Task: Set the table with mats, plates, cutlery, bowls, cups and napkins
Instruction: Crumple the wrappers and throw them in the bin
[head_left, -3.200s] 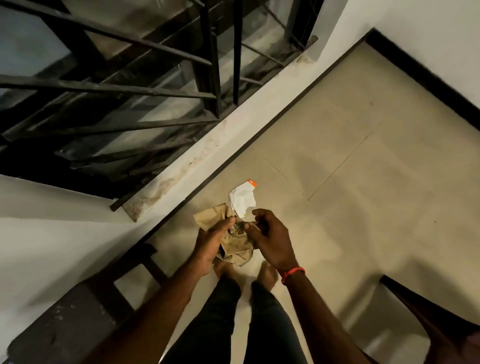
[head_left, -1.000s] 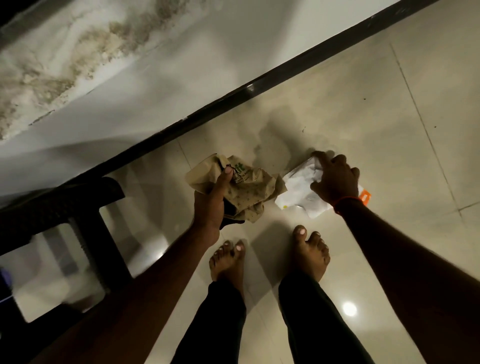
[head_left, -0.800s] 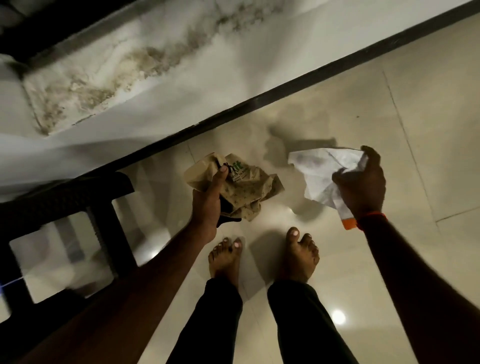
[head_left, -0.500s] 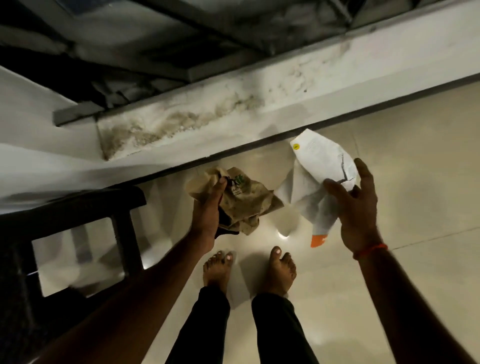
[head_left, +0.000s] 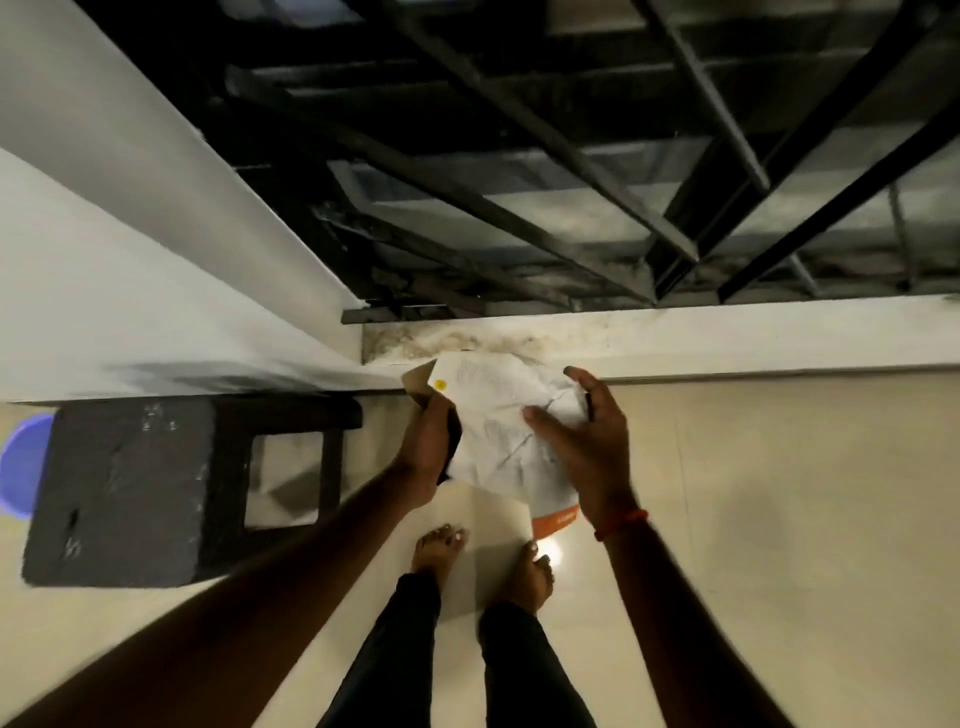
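A crumpled white paper bag (head_left: 506, 441) with an orange edge and a small yellow dot is held in front of me, above my bare feet. My right hand (head_left: 587, 447) lies on its right side with fingers spread over the paper. A crumpled brown paper bag (head_left: 418, 387) peeks out behind the white one at its upper left. My left hand (head_left: 428, 449) grips the brown bag from below, pressed against the white bag's left edge. No mats, plates, cutlery, bowls or cups are in view.
A black stool (head_left: 130, 491) stands on the glossy beige floor to my left, with something blue (head_left: 21, 462) beyond it. A low white ledge (head_left: 727, 338) and black metal railing (head_left: 571, 156) run ahead. Beige floor (head_left: 805, 519) stretches to the right.
My right hand picked the white bag off the floor, raised it and brought it left against the brown bag in my left hand. My view tilted up toward the railing.
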